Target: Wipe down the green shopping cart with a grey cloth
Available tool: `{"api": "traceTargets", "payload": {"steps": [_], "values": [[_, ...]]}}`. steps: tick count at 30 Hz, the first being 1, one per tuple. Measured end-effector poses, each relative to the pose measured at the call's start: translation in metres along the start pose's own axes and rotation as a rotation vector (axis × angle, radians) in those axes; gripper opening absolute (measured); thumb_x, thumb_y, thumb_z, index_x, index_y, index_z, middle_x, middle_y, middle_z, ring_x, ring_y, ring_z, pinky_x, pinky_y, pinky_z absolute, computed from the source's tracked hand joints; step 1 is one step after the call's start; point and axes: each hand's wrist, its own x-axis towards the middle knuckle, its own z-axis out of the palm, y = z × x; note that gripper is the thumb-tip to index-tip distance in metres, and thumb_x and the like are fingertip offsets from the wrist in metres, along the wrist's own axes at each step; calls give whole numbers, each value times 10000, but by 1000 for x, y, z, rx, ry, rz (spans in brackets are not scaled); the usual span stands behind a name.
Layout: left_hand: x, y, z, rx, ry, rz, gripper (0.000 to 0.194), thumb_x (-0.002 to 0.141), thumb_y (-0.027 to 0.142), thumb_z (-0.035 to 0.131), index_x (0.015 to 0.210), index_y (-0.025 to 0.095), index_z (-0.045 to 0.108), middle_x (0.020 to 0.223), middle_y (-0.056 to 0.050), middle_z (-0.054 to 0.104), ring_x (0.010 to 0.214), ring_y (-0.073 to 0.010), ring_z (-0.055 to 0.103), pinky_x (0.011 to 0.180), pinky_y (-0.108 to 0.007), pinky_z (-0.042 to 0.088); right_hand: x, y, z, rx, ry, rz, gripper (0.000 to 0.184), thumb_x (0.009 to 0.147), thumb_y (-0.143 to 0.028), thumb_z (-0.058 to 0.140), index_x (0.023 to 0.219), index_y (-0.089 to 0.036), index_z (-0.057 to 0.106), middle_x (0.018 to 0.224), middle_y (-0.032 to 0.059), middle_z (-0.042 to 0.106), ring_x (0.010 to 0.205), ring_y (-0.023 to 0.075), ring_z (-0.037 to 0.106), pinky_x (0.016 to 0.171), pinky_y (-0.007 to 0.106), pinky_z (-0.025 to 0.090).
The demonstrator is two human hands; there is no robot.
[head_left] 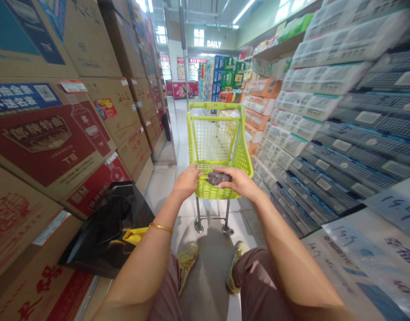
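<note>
A small yellow-green shopping cart (221, 193) with a plastic mesh basket stands right in front of me. At its near side my right hand (240, 180) has its thumb and fingers closed round a dark grey crumpled cloth (217, 178), which lies over the basket. My left hand (187, 180) is at the basket's near left edge, palm down, a short gap left of the cloth. Its fingers are loosely bent with nothing visible in them; I cannot tell whether they touch the rim.
Stacked cardboard cartons (51, 133) line the left side, with a black bag (108, 227) on them near my left arm. Wrapped packs (305, 107) and dark blue packs (345, 133) are piled on the right. A narrow tiled aisle (178, 133) runs ahead between them.
</note>
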Motion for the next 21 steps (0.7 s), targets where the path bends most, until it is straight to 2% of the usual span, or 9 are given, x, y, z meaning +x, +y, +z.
{"api": "traceTargets", "payload": {"steps": [2,5,8,11,15,19,21], "values": [[0,4,0,29,3,19,260,891,175,371,906,132,627,1079,-106,655,1185,-196,513,1090,-401,351,4,1,5,-56,3,-24,467,724,-354,710,1158,-213,610,1040,75,653,980,207,599,898,350,451],[1,12,3,46,4,70,261,895,188,375,910,122,628,1099,-121,644,1149,-201,533,1080,-403,357,8,-1,16,-190,2,-69,376,734,-426,683,1035,-201,667,888,66,620,878,198,587,834,352,458],[3,17,6,50,-8,67,272,905,191,356,870,132,619,985,-108,660,1006,-196,588,994,-387,428,7,-5,26,-238,30,-94,390,756,-461,646,1028,-182,644,1000,93,570,953,205,559,854,353,453],[4,17,6,61,-36,52,304,916,200,331,811,138,609,850,-92,654,886,-198,595,932,-379,446,3,-9,31,-234,18,-105,382,804,-381,601,1121,-172,561,1138,113,538,1028,207,540,895,365,445],[4,14,6,74,-54,62,313,914,204,331,784,140,608,829,-99,648,871,-206,583,920,-381,433,3,-5,31,-204,1,-109,266,857,-220,497,1114,-168,542,1038,91,606,985,195,565,886,367,458],[4,15,6,75,-62,44,256,871,157,366,813,140,615,849,-102,648,891,-213,578,900,-376,443,8,-6,29,-190,155,-85,309,875,-258,485,1170,-173,521,1079,109,609,1010,212,567,901,396,465],[4,15,7,76,-68,27,229,823,112,393,837,130,621,878,-110,652,913,-220,573,910,-373,442,12,-8,33,-220,172,-113,328,883,-264,470,1194,-169,518,1112,121,599,1039,217,558,924,400,457]]}}
